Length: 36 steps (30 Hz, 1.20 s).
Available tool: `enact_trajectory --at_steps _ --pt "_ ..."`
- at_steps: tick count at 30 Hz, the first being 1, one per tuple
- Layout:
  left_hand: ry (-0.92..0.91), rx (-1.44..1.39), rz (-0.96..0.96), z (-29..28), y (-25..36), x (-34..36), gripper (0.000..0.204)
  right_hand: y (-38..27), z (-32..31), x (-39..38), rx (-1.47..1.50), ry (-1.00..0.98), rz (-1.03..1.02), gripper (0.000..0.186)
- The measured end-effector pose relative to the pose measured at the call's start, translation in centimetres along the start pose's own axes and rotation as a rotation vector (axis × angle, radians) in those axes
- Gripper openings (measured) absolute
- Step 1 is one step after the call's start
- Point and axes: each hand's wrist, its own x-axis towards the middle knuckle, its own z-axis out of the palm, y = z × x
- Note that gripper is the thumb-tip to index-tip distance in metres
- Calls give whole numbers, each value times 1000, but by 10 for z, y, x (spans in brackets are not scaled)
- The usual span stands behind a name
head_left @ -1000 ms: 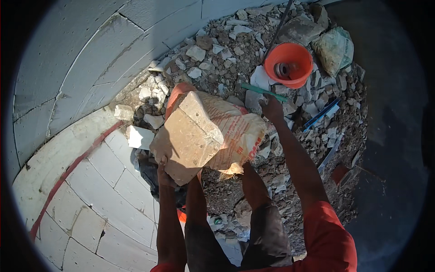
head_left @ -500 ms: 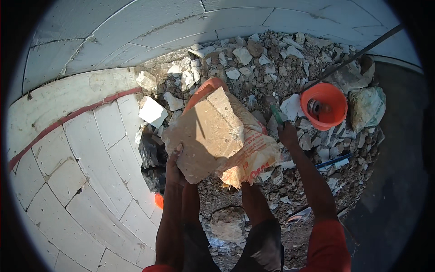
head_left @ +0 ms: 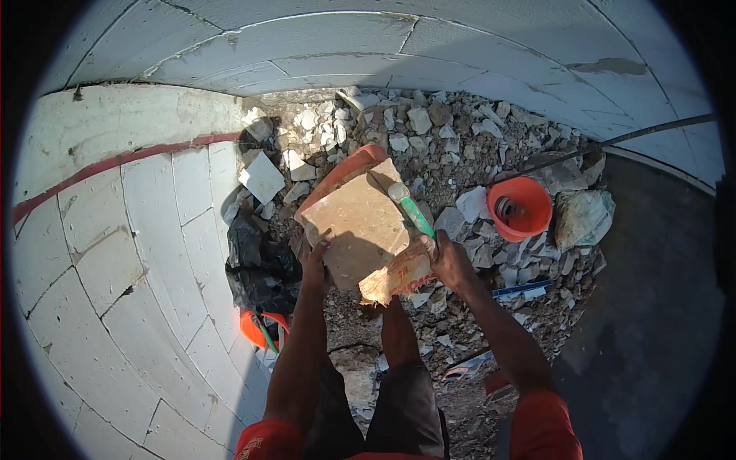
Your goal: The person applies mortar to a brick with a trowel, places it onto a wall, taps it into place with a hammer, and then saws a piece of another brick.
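My left hand (head_left: pixel 314 251) grips the lower left edge of a beige broken slab (head_left: pixel 345 222), which lies over a torn sack with red print (head_left: pixel 395 284) and a reddish-orange object (head_left: pixel 349 165). My right hand (head_left: pixel 448 264) is closed on the green handle of a hammer-like tool (head_left: pixel 414 211). Its metal head is over the upper right part of the slab. The tool's handle points down to the right, beside the sack.
Rubble (head_left: pixel 429 130) surrounds me along the white block walls (head_left: pixel 322 38). An orange bucket (head_left: pixel 533 222) and a dusty bag (head_left: pixel 579 218) stand at the right, under a long bar (head_left: pixel 636 134). Black plastic (head_left: pixel 257 261) and another orange bucket (head_left: pixel 253 326) sit at the left.
My right hand has come leftward and in toward the slab, lifting the green-handled tool from among the rubble to over the slab. My left hand stays on the slab. The view has shifted.
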Motion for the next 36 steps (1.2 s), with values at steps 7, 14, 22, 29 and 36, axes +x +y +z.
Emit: enact_trajectory --at_steps 7,14,22,29,36 --pt "-60 39 4 0 16 8 64 -41 -9 -12 61 13 231 49" --pt "-20 38 -15 -6 3 19 64 -32 -3 42 -205 -113 80 45" --pt "-27 101 -30 -15 11 34 67 -83 -33 19 -9 33 239 53" --pt "-23 152 -56 1 6 43 68 -10 -10 55 -91 -104 96 47" --pt "-62 61 -128 -7 16 38 69 92 10 31 -121 115 307 45"
